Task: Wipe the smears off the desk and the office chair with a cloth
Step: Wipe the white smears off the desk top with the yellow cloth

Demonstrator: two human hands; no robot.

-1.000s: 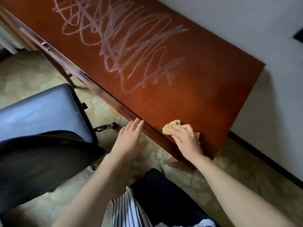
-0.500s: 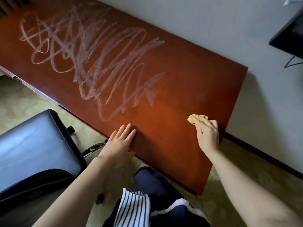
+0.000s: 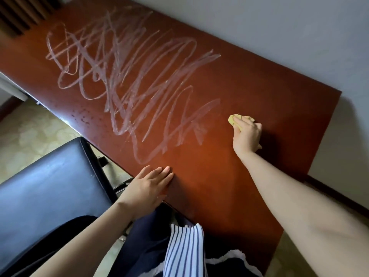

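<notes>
A reddish-brown wooden desk point(image 3: 259, 92) runs diagonally across the view. Pale scribbled smears point(image 3: 127, 80) cover its left and middle. My right hand point(image 3: 247, 136) grips a crumpled yellow cloth point(image 3: 234, 119) and holds it on the desktop just right of the smears' right end. My left hand point(image 3: 147, 186) rests flat on the desk's near edge, fingers straight. The black office chair point(image 3: 48, 196) stands to the left of me, its seat beside the desk's front edge; no smear on it is visible from here.
A white wall point(image 3: 279, 27) borders the desk's far side and right end. Patterned pale flooring point(image 3: 30, 132) lies under the desk and chair. Dark slats point(image 3: 18, 13) stand at the top left. My striped and navy clothing point(image 3: 183, 248) shows at the bottom.
My right hand carried the cloth from the desk's near front edge up and onto the desktop, towards the smears. My left hand moved from the front edge onto the desktop.
</notes>
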